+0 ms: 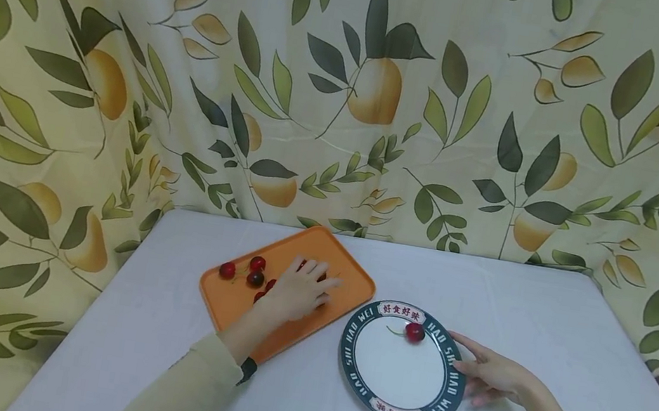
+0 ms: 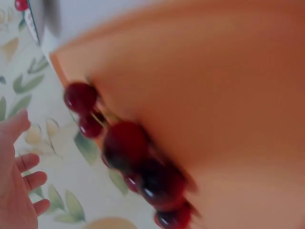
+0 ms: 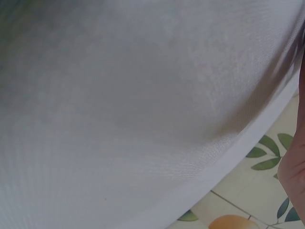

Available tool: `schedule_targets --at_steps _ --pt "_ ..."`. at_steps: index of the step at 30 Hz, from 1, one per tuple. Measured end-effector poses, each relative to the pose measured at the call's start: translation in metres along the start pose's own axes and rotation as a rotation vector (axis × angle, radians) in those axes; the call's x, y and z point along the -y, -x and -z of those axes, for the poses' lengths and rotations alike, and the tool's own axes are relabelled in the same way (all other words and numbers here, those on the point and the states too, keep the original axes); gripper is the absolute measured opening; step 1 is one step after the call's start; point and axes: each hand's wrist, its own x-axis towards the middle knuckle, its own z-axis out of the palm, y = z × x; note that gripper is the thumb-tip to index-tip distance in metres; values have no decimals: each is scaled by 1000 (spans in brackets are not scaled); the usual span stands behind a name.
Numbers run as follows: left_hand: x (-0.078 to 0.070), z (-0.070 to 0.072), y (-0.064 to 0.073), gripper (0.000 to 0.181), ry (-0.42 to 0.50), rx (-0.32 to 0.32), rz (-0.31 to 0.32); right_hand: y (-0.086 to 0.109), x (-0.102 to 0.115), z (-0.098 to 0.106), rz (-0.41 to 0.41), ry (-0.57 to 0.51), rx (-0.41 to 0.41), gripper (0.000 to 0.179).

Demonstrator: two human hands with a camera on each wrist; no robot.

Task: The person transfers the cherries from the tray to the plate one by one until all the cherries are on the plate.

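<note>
My left hand (image 1: pixel 299 291) reaches over the orange tray (image 1: pixel 276 350), its fingers bent slightly downward above the tray's far part. In the left wrist view the fingers (image 2: pixel 35 180) are spread apart, with no cherry seen between them. Several dark red cherries (image 2: pixel 126 143) lie on the tray beside the hand, some with stems; the hand partly hides others in the head view. At the right rim of the round plate (image 1: pixel 351 372), my right hand (image 1: pixel 496 374) holds the edge, thumb on the rim. One cherry (image 1: pixel 415 333) with a green stem lies on the plate's far part.
A white cloth (image 1: pixel 111 343) covers the table. Behind it and at the sides hangs a curtain (image 1: pixel 332 185) printed with leaves and yellow fruit. The tray lies at an angle, its right corner close to the plate. Only cloth and the hand's edge show in the right wrist view.
</note>
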Motion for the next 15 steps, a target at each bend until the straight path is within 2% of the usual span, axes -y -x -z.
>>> schedule_targets --at_steps 3,10,15 --pt "17 -2 10 35 19 -17 28 1 1 0 5 6 3 68" --pt "57 -17 30 26 16 -73 88 2 -1 0 17 0 9 68" --pt "79 -22 43 25 23 -49 132 1 -2 1 19 2 7 69"
